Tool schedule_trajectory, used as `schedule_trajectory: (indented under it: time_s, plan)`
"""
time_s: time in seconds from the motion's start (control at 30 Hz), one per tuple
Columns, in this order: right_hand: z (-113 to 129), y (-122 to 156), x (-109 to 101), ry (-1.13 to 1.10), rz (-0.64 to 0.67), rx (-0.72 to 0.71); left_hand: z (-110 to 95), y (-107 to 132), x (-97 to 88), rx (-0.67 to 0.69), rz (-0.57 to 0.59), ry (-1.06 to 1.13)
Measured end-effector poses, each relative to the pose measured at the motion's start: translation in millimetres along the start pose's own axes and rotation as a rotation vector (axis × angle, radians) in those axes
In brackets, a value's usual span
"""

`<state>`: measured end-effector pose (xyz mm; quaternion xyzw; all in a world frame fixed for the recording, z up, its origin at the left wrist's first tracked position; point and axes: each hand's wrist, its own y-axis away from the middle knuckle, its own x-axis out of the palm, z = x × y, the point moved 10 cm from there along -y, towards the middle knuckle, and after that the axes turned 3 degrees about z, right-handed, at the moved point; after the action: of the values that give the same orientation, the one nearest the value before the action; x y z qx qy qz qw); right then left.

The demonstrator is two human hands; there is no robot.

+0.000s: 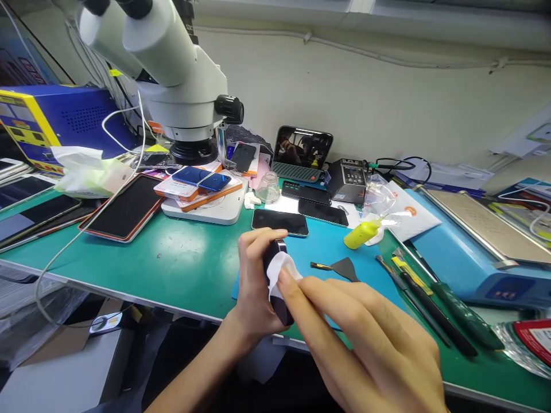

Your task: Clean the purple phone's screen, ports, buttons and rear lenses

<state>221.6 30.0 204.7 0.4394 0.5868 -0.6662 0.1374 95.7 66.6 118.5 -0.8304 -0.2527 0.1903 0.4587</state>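
The left hand, closed around the sides, grips a dark smartphone on edge above the front of the green bench. The right hand pinches a white wipe against it, thumb and forefinger together. The smartphone is probably light and rigid, its glossy casing slippery and its glass fragile; the long side edges offer the safest hold. The wipe appears thin and limp. Just beyond the fingers a black phone lies flat, limiting forward room; a small brush lies on the blue mat near the right hand. Farther out stand a yellow bottle and, at left, a stereo microscope.
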Motion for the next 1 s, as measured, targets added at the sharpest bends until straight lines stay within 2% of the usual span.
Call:
schedule_trajectory:
  time_s: [0.27,0.4,0.63,0.83,0.93,1.0]
  plan:
    - [-6.7,-12.9,12.6,-0.086,-0.07,0.035,-2.5,0.8,-1.4,0.051,-0.029,0.004]
    - [-5.8,-12.2,11.7,-0.071,-0.094,0.054,-6.2,1.8,-1.2,0.075,-0.017,-0.029]
    - [1.8,2.4,14.2,-0.051,-0.027,0.096,3.7,-3.0,-3.9,-0.03,-0.016,0.001]
    - [0.7,-3.3,8.8,-0.026,-0.078,0.069,2.2,-3.3,-3.0,0.002,-0.004,0.038]
    - [9.3,7.6,11.2,0.008,-0.064,0.076,6.2,-1.8,-4.4,-0.05,-0.023,0.037]
    - [17.6,15.5,8.4,0.067,-0.116,0.057,7.7,-0.7,-5.0,-0.072,-0.03,0.037]
